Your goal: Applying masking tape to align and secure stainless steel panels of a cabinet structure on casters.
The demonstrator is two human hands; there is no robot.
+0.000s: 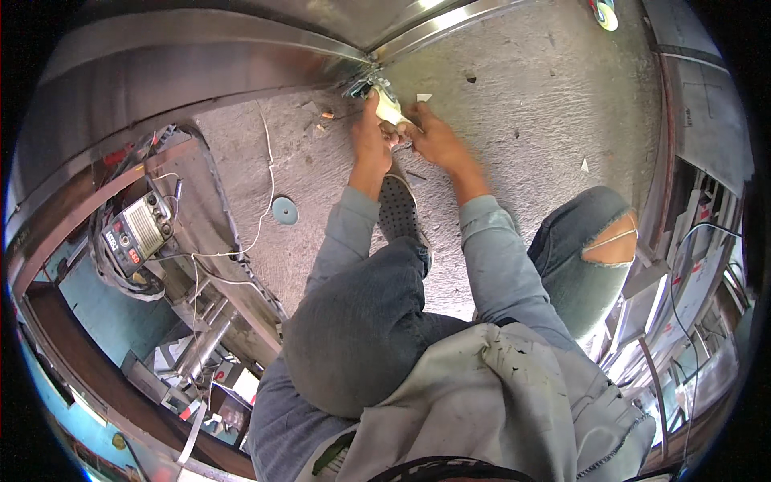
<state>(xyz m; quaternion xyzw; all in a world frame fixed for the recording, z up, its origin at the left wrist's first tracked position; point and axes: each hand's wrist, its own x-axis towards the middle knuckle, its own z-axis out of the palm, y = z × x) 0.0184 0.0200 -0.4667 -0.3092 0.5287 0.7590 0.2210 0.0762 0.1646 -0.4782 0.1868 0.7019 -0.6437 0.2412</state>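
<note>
A pale yellow caster wheel (386, 106) with a metal bracket (369, 83) sits at the lower corner of a large sheet-metal cabinet (201, 68). My left hand (371, 149) is closed round its left side, with the thumb pressed along the wheel. From the right, my right hand (440, 145) grips the wheel's near end between thumb and fingers. The fingertips of both hands almost meet under the wheel, and what lies between them there is partly hidden. My shoe (397, 207) rests on the floor just below the hands.
A blue-grey abrasive disc (285, 210) lies on the rough concrete floor (514, 120) beside a white cable (269, 173). To the left, a boxy power unit (135, 233) stands on a brown metal frame. Another caster (605, 16) shows at far right. Metal sheets (699, 112) line the right.
</note>
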